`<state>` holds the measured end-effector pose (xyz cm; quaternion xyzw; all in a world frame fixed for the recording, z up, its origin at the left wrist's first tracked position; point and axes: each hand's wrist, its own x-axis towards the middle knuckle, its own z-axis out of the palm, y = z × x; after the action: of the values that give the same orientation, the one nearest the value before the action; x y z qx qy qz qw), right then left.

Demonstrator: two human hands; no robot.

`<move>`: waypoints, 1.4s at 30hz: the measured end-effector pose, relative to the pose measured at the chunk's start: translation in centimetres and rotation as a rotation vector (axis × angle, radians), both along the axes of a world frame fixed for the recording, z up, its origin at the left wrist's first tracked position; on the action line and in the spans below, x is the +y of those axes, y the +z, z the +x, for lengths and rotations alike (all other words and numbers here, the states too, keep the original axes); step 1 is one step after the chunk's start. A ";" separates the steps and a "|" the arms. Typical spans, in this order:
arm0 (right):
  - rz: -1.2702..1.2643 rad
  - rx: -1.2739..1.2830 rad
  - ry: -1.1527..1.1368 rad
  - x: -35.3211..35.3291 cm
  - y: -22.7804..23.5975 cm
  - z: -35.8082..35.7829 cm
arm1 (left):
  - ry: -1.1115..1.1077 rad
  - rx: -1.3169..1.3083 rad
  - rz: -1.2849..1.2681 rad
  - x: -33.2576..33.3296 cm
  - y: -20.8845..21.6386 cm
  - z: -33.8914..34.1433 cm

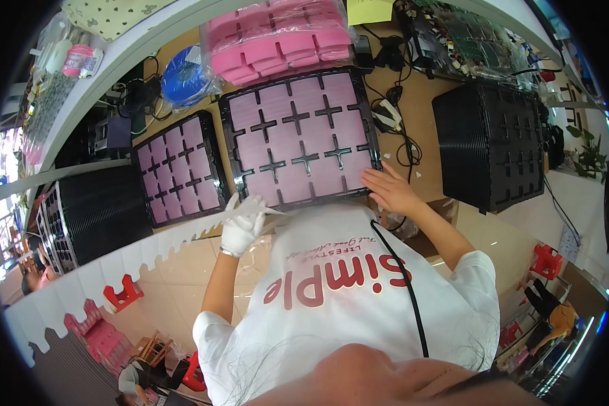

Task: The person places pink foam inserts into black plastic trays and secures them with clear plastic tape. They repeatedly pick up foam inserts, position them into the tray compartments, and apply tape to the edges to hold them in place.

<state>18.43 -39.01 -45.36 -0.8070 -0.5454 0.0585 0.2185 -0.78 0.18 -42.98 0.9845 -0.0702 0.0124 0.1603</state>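
A black plastic tray [275, 166] lies in front of me, its compartments filled with pink-mauve pads. My left hand [242, 230], in a white glove, is closed at the tray's near left corner. From it a long white sheet with a notched edge [142, 256] stretches away to the lower left. The glove partly hides where the fingers grip the sheet. Bare and with fingers stretched out, my right hand [392, 191] rests on the near right corner of the tray. A second black tray with similar pads [178, 166] lies tilted on the left.
Tall stacks of black trays stand at the left [105, 210] and right [487, 149]. Behind the middle tray are bagged pink foam pieces [277, 40] and a blue roll [185, 76]. Black cables [407, 145] lie on the right of the table, with circuit boards [470, 44] beyond.
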 end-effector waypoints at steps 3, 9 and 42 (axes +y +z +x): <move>-0.011 0.166 -0.192 -0.8 -1.1 -0.8 | 0.559 0.425 -0.015 -1.5 2.9 0.3; 0.175 0.461 -0.751 3.5 -5.2 -1.8 | 0.969 -0.127 -0.176 -1.6 -5.6 -1.4; 0.386 0.524 -0.691 3.2 2.0 -0.6 | 1.454 -0.670 0.462 22.9 -12.8 -5.8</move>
<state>17.81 -35.80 -43.34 -0.8439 -0.1725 0.0816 0.5014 -6.62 23.06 -55.78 0.7365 0.5384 0.3906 -0.1230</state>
